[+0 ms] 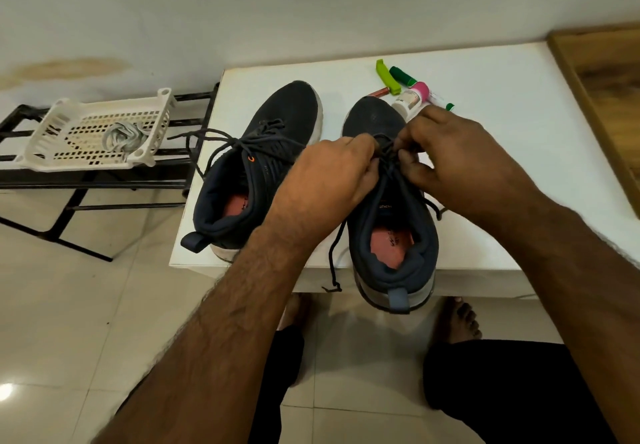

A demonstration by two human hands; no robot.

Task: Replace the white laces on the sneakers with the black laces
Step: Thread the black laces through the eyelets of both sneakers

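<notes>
Two dark sneakers stand on a white table (491, 153), toes away from me. The left sneaker (256, 166) carries a black lace whose loose ends trail off to the left. Over the tongue of the right sneaker (391, 229), my left hand (332, 173) and my right hand (450, 153) each pinch the black lace (386, 158) at the middle eyelets. One end of that lace (334, 260) hangs over the table's front edge. The white laces (123, 137) lie bundled in a white plastic basket (45, 139) to the left.
The basket sits on a black metal rack (86, 184) left of the table. Behind the right sneaker lie a green clip (386, 75), a small bottle with a pink cap (412, 97) and green-capped items. A wooden panel (602, 83) borders the table's right side. My bare feet are on the tiled floor.
</notes>
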